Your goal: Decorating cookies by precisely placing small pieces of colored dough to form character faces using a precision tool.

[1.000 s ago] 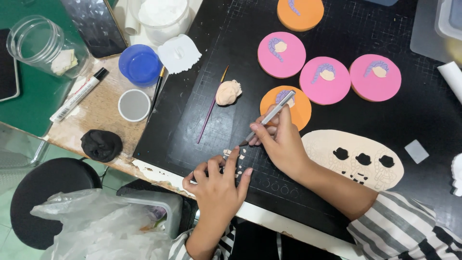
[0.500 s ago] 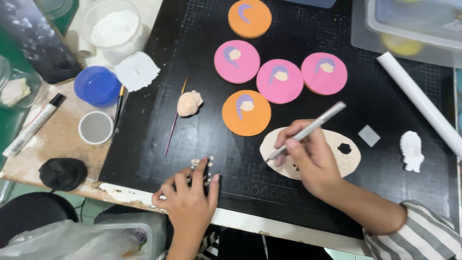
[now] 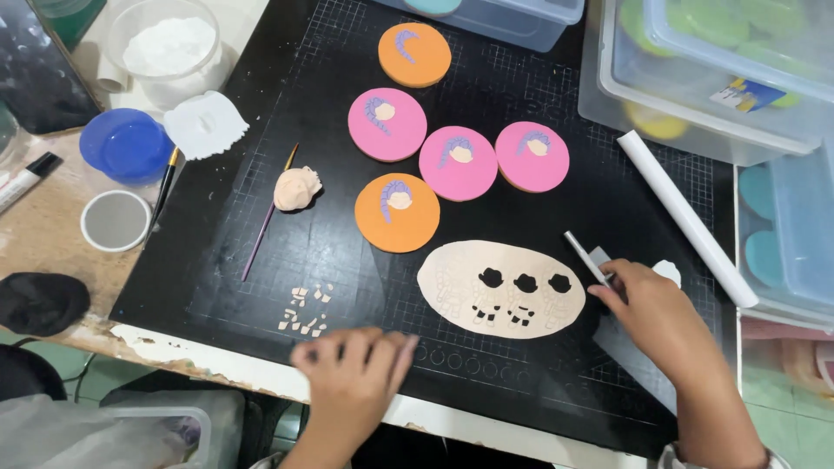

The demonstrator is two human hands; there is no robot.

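Tool [image 3: 584, 256] in right hand [image 3: 656, 317], tip up-left.

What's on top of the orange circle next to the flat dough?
On the orange circle sits a small peach face with purple hair. What lies under the circle is hidden; only the black mat shows around it.

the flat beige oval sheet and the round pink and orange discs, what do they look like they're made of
The beige oval sheet looks like rolled-out soft clay or dough: matte, thin, uneven at the edge, with three holes cut cleanly through it. The pink discs and orange discs seem to be the same matte stuff, though thicker and smooth-topped; possibly clay over a base.
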